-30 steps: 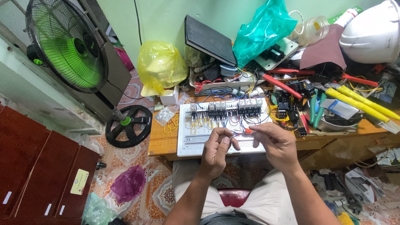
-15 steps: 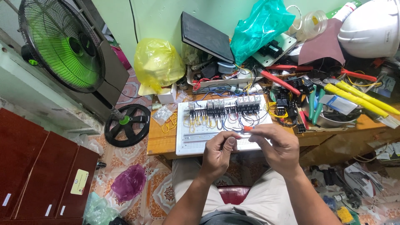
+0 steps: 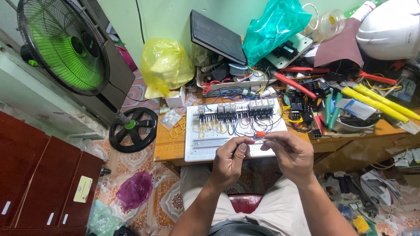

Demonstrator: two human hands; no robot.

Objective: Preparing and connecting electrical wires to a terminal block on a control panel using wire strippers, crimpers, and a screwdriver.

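My left hand (image 3: 230,160) and my right hand (image 3: 292,154) meet just above the near edge of a white perforated wiring panel (image 3: 205,146). Together they pinch a small wire tipped with an orange connector (image 3: 260,134). The panel lies on a wooden table (image 3: 168,142) and carries a row of relays and breakers (image 3: 238,109) with yellow and dark wires looping below them. The fingers of both hands are curled around the wire.
A green standing fan (image 3: 61,48) stands on the floor at left. A yellow bag (image 3: 166,65), a teal bag (image 3: 273,26), a black laptop (image 3: 216,35), a white helmet (image 3: 391,26), red and yellow-handled tools (image 3: 372,98) and pliers crowd the table. Brown cabinets (image 3: 39,183) stand at lower left.
Both hands have stayed together over the panel's near edge, shifting only slightly while working the orange-tipped wire. The view has moved a little.
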